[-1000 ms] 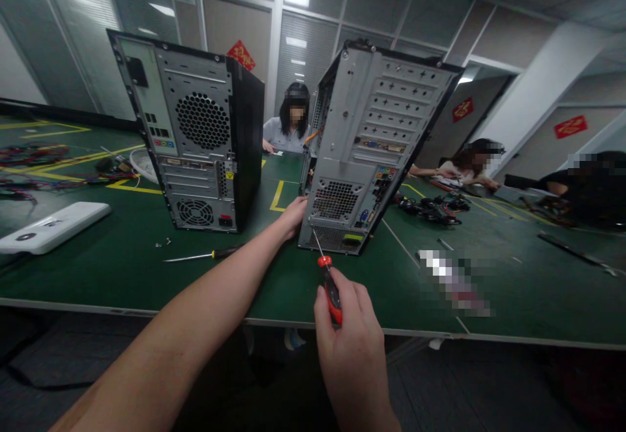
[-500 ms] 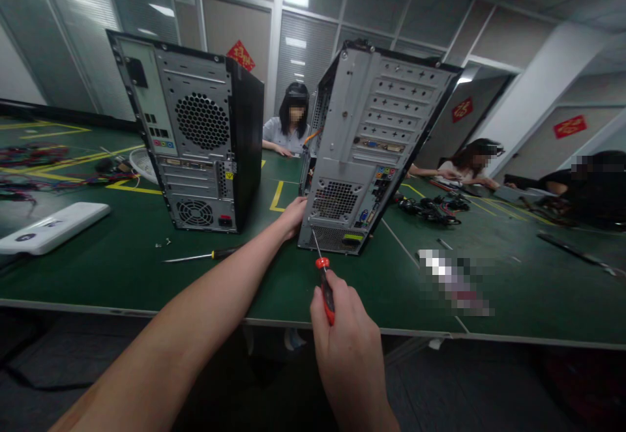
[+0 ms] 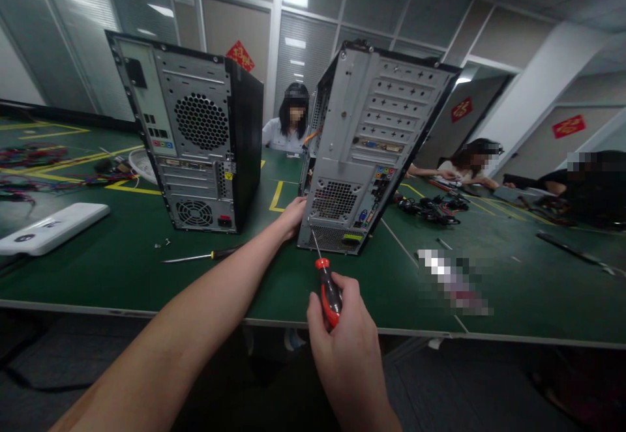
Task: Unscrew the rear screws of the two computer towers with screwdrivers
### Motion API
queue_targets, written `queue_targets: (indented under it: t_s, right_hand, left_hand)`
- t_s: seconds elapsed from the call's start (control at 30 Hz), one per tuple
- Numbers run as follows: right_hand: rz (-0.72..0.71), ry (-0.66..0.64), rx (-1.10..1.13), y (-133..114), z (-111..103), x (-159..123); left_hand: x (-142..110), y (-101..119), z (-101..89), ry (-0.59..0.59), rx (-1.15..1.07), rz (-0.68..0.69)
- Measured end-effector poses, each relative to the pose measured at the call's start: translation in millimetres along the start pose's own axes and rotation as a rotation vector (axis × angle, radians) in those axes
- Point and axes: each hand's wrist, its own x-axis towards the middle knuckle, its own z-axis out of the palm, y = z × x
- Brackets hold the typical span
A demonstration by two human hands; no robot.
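Observation:
A computer tower (image 3: 342,158) stands tilted on the green table, with its back panel of ports and vents facing me. My right hand (image 3: 347,341) is closed round the lower handle of a red and black screwdriver (image 3: 328,292). The screwdriver's tip meets the back panel near its lower left corner. My left hand (image 3: 293,216) reaches to the tower's lower left edge, and its fingers are hidden behind the metal. Partly under my left forearm lies a second screwdriver (image 3: 190,258) with a yellow-ringed dark handle.
Another computer tower (image 3: 195,126) stands to the left. Near it are small screws (image 3: 163,243), a white power bank-like device (image 3: 56,227) and tangled cables (image 3: 29,158). Black cables (image 3: 430,209) and a blurred-out item (image 3: 454,282) lie right. Several people sit around the table (image 3: 274,275).
My right hand has slid slightly down the screwdriver's handle, and thumb and forefinger have loosened. The tip stays at the same spot. My left hand and the tower have not visibly moved.

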Motion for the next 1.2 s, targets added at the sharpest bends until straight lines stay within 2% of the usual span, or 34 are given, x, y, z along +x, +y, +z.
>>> queue_targets:
  t_s: [0.13,0.43,0.77,1.2]
  right_hand:
    - [-0.024,0.055,0.001,0.8,2.6,-1.4]
    - [-0.081,0.093,-0.114,1.8,-0.9,-2.5]
    - [-0.066,0.026,-0.126,5.8,5.6,0.8]
    - [-0.115,0.078,-0.168,5.3,-0.9,-2.6]
  left_hand:
    - [-1.3,0.9,0.6,-0.005,-0.03,-0.024]
    - [-2.6,1.8,1.0,-0.006,-0.006,-0.02]
    - [2.1,-1.9,-1.0,0.008,0.008,0.001]
    - [7.9,-6.8,-4.3,-0.008,0.013,0.021]
